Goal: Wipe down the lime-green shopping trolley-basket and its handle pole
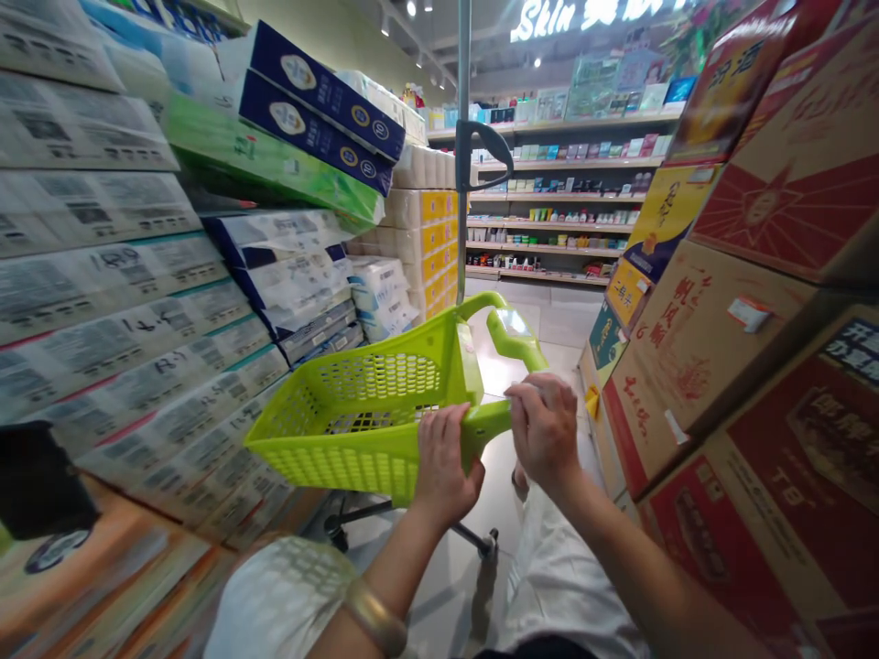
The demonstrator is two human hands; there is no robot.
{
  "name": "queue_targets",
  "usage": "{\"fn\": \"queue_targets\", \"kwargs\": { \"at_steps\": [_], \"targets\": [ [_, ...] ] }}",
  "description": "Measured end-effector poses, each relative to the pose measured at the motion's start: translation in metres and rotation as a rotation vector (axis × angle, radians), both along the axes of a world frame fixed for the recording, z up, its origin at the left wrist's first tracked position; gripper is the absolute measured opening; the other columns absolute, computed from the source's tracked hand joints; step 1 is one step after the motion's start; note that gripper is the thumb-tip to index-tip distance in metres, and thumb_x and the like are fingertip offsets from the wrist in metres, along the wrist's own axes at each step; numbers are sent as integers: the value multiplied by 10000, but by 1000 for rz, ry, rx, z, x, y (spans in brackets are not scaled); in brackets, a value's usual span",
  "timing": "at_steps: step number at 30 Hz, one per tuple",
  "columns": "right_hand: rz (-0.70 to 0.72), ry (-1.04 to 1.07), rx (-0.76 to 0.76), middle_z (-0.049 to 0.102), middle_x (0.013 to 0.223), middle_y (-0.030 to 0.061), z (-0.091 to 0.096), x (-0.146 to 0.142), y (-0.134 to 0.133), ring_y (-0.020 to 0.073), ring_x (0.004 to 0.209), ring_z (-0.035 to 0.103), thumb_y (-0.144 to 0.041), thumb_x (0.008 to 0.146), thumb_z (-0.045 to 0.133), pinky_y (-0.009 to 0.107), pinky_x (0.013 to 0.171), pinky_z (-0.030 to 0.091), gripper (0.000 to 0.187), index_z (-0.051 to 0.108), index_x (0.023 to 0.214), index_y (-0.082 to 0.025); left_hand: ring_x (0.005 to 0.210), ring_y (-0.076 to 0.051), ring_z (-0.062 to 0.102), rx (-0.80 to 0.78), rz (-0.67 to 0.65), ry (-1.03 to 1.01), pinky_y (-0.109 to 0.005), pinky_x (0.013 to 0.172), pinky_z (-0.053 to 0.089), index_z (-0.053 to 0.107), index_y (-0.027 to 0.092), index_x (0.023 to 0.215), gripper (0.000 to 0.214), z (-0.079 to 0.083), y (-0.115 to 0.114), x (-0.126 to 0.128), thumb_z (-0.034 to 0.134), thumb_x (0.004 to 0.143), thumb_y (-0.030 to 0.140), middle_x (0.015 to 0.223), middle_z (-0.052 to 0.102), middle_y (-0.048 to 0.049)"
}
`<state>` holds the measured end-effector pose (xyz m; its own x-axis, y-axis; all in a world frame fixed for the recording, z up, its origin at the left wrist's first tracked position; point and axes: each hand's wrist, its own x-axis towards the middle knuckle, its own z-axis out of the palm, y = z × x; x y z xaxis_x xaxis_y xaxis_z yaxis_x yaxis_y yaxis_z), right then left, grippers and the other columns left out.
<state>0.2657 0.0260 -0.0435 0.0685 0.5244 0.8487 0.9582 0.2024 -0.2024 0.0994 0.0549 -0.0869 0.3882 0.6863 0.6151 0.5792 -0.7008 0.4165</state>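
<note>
A lime-green plastic shopping cart (374, 455) stands in front of me, turned sideways. Its perforated basket points left, and no goods are visible inside. My left hand (441, 458) grips the basket's near rim at the handle end, fingers curled over the edge. The cart's handle (489, 418) loops out on the right, and my right hand (546, 423) is closed around its near side. A tall grey pole (464, 247) with a dark hooked grip (491, 156) rises behind the basket. Black wheels (488, 545) show beneath.
Stacked tissue packs (130, 302) form a wall close on the left, with blue boxes (322, 101) tilted on top. Red and brown cartons (693, 357) are piled on the right. Shelves of cosmetics (556, 197) stand at the back. Tiled floor (549, 320) runs between.
</note>
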Motion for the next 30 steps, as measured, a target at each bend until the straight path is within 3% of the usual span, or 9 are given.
{"fn": "queue_targets", "kwargs": {
  "at_steps": [4, 7, 13, 17, 20, 24, 30],
  "targets": [
    [54, -172, -63, 628, 1019, 63, -7, -31, 1, 243, 1050, 498, -223, 923, 530, 385, 996, 315, 146, 671, 944, -251, 1208, -298, 480, 75, 35, -7, -549, 1128, 254, 361, 164, 1337, 560, -9, 3, 2, 492, 799, 242, 1233, 545, -148],
    [117, -209, -50, 646, 1006, 46, -3, -20, 1, 222, 1023, 528, -242, 925, 542, 362, 970, 332, 134, 673, 950, -257, 1184, -279, 498, 89, 13, -20, -518, 1117, 283, 393, 167, 1317, 518, -8, 4, -2, 474, 810, 236, 1217, 564, -135],
    [159, 135, 57, 599, 937, 68, 5, 17, 0, 216, 945, 555, -178, 927, 462, 368, 882, 440, 212, 668, 895, -218, 1131, -273, 523, 73, 32, -86, -511, 1089, 310, 428, 191, 1261, 536, -3, -1, 1, 501, 731, 154, 1172, 588, -108],
    [224, 51, 83, 590, 981, 75, 0, 8, -6, 248, 1048, 521, -147, 886, 519, 432, 969, 420, 168, 662, 931, -222, 1107, -289, 519, 132, 48, -118, -534, 1068, 300, 424, 188, 1238, 476, -7, -2, 0, 500, 768, 196, 1152, 579, -116],
    [381, -47, 30, 604, 1001, 68, 2, 13, -6, 239, 1036, 534, -149, 878, 537, 426, 954, 435, 184, 665, 975, -238, 1071, -279, 523, 143, 44, -127, -516, 1053, 312, 442, 193, 1206, 437, -5, -3, -5, 505, 773, 207, 1120, 586, -103],
    [591, 100, -40, 601, 991, 70, 10, 31, -1, 214, 995, 558, -153, 914, 458, 396, 890, 476, 213, 653, 966, -222, 955, -249, 534, 66, 68, -189, -455, 953, 383, 498, 211, 1073, 352, 5, -3, -9, 477, 726, 158, 995, 595, -62],
    [523, 251, -11, 581, 894, 62, 9, 23, -3, 205, 895, 556, -166, 918, 434, 387, 823, 464, 229, 650, 852, -201, 860, -240, 519, -22, 71, -258, -421, 820, 401, 533, 214, 928, 174, 17, -5, -7, 440, 790, 262, 869, 578, -45]
  ]
}}
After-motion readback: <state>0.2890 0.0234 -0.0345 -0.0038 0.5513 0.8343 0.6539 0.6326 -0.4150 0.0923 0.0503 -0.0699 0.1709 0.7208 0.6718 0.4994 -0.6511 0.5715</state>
